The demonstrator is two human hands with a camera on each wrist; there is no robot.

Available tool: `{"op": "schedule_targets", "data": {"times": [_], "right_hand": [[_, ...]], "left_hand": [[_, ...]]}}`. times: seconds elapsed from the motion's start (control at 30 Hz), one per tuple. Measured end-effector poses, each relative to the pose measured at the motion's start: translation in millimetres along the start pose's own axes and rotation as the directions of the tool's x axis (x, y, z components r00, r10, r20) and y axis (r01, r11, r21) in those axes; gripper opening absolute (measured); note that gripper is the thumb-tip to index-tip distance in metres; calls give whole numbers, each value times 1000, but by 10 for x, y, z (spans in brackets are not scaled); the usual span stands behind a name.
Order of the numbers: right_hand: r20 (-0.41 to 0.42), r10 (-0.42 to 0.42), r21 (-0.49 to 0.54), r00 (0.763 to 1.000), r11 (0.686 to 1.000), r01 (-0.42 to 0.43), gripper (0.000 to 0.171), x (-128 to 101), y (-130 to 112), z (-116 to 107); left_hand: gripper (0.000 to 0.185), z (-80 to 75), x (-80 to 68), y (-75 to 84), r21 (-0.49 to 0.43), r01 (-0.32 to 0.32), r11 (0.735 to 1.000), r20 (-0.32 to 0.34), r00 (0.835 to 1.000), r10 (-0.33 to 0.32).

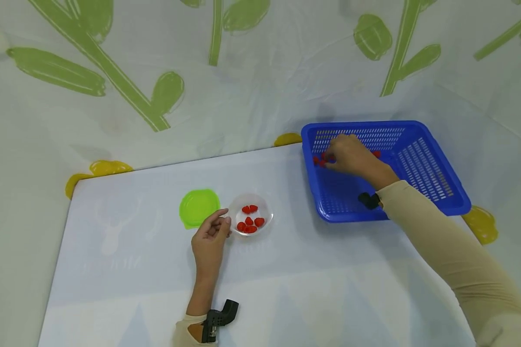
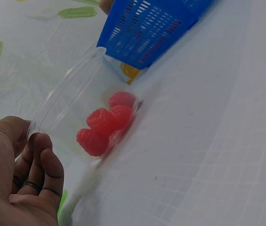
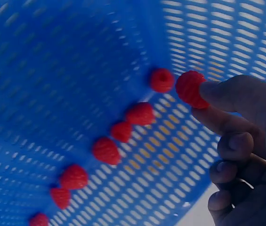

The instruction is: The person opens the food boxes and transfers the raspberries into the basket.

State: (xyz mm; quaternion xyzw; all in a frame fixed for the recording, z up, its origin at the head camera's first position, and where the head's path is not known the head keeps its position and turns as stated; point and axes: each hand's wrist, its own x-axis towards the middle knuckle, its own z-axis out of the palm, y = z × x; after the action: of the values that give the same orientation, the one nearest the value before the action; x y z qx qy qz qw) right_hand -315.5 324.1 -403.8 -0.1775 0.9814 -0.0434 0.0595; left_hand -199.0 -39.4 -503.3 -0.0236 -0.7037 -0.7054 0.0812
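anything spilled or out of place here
Nothing stands out. The raspberries sit inside the cup, the rest in the basket, and the green lid lies flat beside the cup.

Head view: high, looks forward and down over whole table point(image 1: 156, 284); both hands and blue basket point(image 1: 434, 164) far below; left wrist view: low, close beside clear cup point(image 2: 71, 101), faces across table toward basket point(image 2: 147, 28); right wrist view: inside basket point(image 3: 52, 70), very close to raspberries point(image 3: 141, 113); all 3 views share basket.
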Motion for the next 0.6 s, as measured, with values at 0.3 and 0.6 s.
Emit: {"op": "schedule_targets", "data": {"times": [0.3,0.6], "right_hand": [[-1,1,10,1000,1000,-1,15,27,66,149],[21,32,13,999,999,-32,16,85,122,244]], "left_hand": [[26,-1,0,-26,-23,-20,1000,7,1000,20],[26,1,-3,-27,-24,-1,1000,10,1000,1]]}}
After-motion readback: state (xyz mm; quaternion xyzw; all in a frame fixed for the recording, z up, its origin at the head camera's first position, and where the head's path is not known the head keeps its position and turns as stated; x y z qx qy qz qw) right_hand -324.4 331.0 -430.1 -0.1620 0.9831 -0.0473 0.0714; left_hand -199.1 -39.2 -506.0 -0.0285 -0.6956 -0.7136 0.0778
